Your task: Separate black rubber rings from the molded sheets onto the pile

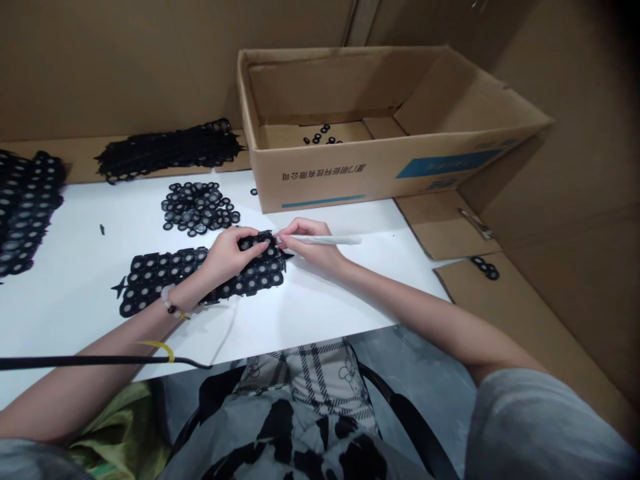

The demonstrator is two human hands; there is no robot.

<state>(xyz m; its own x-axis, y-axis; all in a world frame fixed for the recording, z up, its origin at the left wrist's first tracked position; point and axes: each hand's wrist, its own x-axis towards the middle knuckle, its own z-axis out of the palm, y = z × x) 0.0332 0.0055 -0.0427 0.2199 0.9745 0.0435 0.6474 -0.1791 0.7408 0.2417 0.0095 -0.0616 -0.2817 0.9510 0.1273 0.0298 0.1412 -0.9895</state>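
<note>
A black sheet (163,268) of joined rings with pale centres lies on the white tabletop. My left hand (229,255) rests over its right half, with thumb and fingers closed on the sheet near its upper right corner. My right hand (311,241) pinches a slim white pen-like tool (343,240), whose back end points right. The tool's tip meets the right end of the sheet close to my left thumb; fingers partly hide the contact. Behind the sheet sits a loose pile of small black rings (195,208).
A large cardboard box (320,175) with several black rings inside stands at the back. More black sheets are stacked at the far left (30,207) and back left (170,152). Metal tweezers (476,223) and several rings (485,268) lie on cardboard at the right.
</note>
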